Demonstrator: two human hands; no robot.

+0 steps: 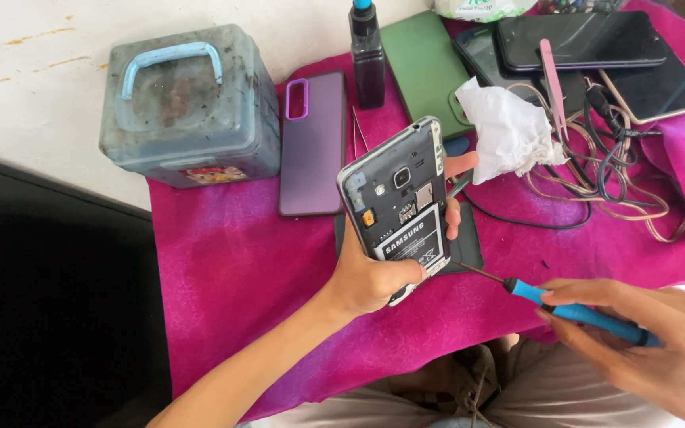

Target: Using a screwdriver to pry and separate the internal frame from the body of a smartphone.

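Note:
My left hand [374,273] grips an open smartphone [396,198] with its back cover off, so the battery, camera and card slots show. The phone is held upright above the magenta cloth [223,261]. My right hand [644,341] holds a blue-handled screwdriver [580,313]. Its thin metal tip points at the phone's lower right edge, close to the battery. A dark back cover [467,238] lies on the cloth just behind the phone.
A grey plastic box with a blue handle [184,107] stands at the back left. A purple phone case [313,143], a dark bottle [367,59], a green case [426,71], crumpled white tissue [509,131], pink tweezers [552,87], tangled cables [604,166] and dark phones [580,40] crowd the cloth.

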